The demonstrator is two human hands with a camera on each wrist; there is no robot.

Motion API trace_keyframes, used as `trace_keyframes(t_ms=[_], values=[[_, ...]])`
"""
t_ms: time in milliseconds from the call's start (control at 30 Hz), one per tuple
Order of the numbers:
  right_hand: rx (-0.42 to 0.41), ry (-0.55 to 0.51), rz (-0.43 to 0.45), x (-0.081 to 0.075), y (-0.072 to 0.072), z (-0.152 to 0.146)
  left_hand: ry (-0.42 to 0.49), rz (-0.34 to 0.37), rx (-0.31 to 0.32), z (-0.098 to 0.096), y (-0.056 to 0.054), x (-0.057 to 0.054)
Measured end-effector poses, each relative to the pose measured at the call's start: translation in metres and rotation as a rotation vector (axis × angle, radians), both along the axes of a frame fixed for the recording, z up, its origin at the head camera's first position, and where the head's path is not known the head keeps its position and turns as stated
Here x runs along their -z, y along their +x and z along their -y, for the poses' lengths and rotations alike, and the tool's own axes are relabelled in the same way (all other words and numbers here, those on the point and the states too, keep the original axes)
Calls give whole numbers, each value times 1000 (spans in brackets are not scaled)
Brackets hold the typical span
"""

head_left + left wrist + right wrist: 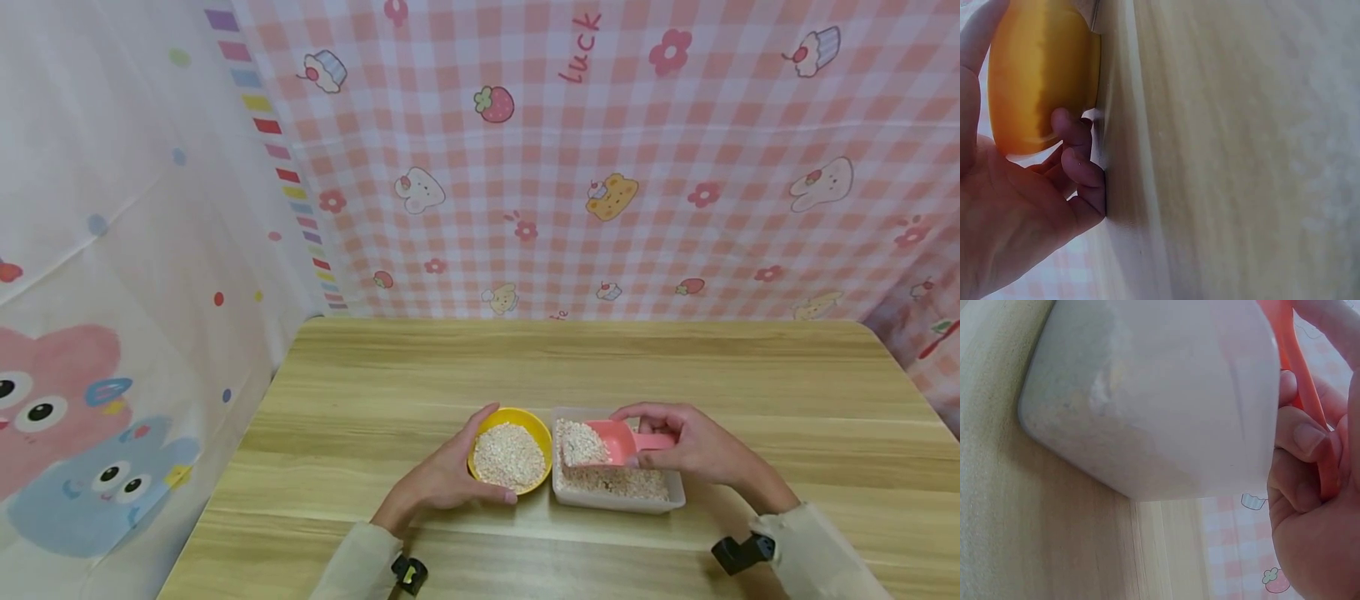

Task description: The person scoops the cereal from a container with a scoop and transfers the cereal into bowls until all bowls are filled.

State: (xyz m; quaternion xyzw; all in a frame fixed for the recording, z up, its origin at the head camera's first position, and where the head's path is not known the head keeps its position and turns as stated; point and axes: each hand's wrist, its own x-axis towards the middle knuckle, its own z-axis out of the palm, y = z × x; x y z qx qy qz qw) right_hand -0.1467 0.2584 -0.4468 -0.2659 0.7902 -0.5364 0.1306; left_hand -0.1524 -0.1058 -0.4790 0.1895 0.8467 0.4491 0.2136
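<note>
Scoop (619, 443), in right hand (701, 446), fingers (1297, 431) round handle (655, 442)

A: What stands at the rear?

B: A pink-and-white checked cloth (555, 158), printed with strawberries (494, 105), cupcakes (325, 72), flowers (526, 231) and the word "luck" (580, 48).

A: And at left?

B: A white cloth (150, 267), slightly creased, with scattered coloured dots (219, 299), a pink cartoon figure (82, 358) and a blue cartoon figure (75, 525). Coloured bars (267, 127) descend near where the two cloths meet.

A: The furniture?

B: A table (375, 367): pale wood grain running crosswise, far corners rounded, lighting soft.
</note>
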Motion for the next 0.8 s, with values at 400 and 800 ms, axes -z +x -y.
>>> trace_keyframes(t_ms=[400, 800], values=[[2, -16, -13, 1, 0, 0, 7, -5, -3, 0, 0, 1], [-13, -2, -17, -4, 1, 1, 16, 2, -8, 0, 0, 0]])
